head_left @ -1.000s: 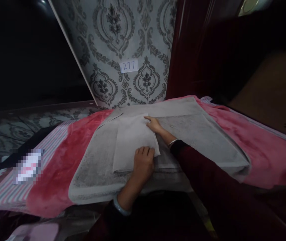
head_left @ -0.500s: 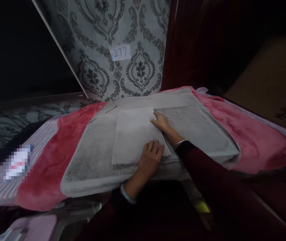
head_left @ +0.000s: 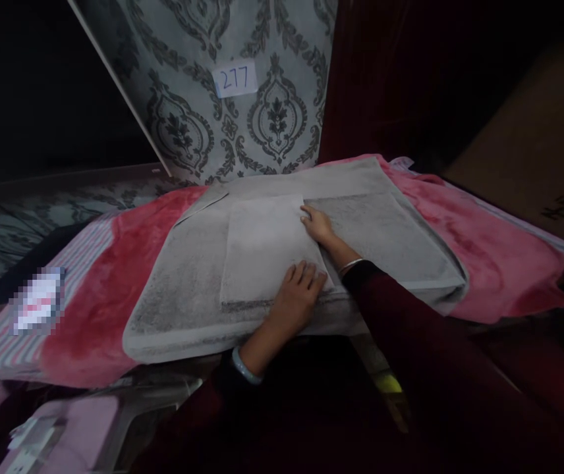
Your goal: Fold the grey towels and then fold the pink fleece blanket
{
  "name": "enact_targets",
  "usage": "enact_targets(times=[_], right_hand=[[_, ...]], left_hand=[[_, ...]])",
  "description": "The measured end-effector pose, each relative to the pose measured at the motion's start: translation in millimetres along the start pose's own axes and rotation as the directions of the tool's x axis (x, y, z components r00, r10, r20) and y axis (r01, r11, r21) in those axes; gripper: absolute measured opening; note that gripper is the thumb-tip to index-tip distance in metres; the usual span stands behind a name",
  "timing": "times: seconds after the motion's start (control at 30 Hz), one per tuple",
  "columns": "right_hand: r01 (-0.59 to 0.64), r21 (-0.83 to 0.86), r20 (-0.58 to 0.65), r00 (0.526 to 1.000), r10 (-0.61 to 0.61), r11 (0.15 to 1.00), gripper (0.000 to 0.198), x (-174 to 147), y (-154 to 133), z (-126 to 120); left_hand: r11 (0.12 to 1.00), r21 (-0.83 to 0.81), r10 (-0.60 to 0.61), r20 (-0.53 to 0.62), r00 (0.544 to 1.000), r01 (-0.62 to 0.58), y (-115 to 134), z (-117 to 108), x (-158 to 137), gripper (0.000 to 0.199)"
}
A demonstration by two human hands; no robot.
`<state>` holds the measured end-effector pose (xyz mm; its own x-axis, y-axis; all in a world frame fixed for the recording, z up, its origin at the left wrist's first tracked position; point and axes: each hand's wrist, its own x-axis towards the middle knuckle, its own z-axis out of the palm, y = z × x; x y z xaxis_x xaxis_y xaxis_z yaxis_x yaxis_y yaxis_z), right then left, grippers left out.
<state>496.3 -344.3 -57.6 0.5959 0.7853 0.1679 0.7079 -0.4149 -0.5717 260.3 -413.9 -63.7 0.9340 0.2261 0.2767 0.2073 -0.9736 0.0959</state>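
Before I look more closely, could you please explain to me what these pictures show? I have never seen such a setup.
Of course. There is no machine here: a person works with two bare hands, and one camera, worn on the head, looks forward and down. A large grey cloth lies over a red-pink blanket, with striped fabric showing at the side. On the grey cloth is a paler folded piece. The left hand rests on its near right corner, and the right hand touches its right edge farther away. I cannot tell whether the right fingers pinch it. Behind, a card on the patterned wall reads 277.
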Motion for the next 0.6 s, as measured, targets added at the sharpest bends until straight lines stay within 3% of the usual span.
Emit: enact_targets(times=[0.07, 0.13, 0.2, 0.27, 0.33, 0.4, 0.5, 0.6], right_hand=[[-0.014, -0.027, 0.002, 1.000, 0.014, 1.000, 0.054, 1.4, -3.3, -5.0], [-0.004, -0.046, -0.025, 1.000, 0.003, 0.999, 0.057, 5.7, -14.5, -9.1], [0.089, -0.064, -0.047, 0.995, -0.092, 0.994, 0.063, 11.6, -35.4, -9.1], [0.226, -0.092, -0.029, 0.973, -0.229, 0.970, 0.067, 16.5, -61.4, -3.6], [0.324, -0.125, 0.028, 0.946, -0.323, 0.938, 0.068, 18.5, -82.6, 6.0], [0.342, -0.172, 0.112, 0.939, -0.327, 0.924, 0.068, 18.0, -90.1, 16.9], [0.283, -0.246, 0.205, 0.950, -0.236, 0.927, 0.068, 16.6, -74.9, 28.4], [0.198, -0.298, 0.195, 0.970, -0.143, 0.934, 0.072, 18.5, -50.3, 29.7]], left_hand=[[0.989, -0.146, 0.046, 0.058, 0.997, -0.037, -10.2, -20.6, -3.7, 0.043], [0.974, -0.227, 0.023, 0.102, 0.995, 0.000, -32.0, -46.9, -0.9, 0.042], [0.974, -0.164, -0.134, 0.123, 0.983, 0.153, -61.6, -71.1, 9.5, 0.045], [0.944, -0.014, -0.326, 0.101, 0.940, 0.329, -90.6, -84.4, 23.1, 0.050], [0.894, 0.119, -0.443, 0.085, 0.892, 0.432, -111.5, -82.1, 33.1, 0.057], [0.871, 0.196, -0.477, 0.109, 0.872, 0.452, -121.7, -66.6, 35.2, 0.063], [0.880, 0.228, -0.456, 0.150, 0.877, 0.418, -122.9, -37.5, 27.3, 0.067], [0.888, 0.219, -0.438, 0.139, 0.888, 0.404, -119.3, -22.5, 18.9, 0.067]])
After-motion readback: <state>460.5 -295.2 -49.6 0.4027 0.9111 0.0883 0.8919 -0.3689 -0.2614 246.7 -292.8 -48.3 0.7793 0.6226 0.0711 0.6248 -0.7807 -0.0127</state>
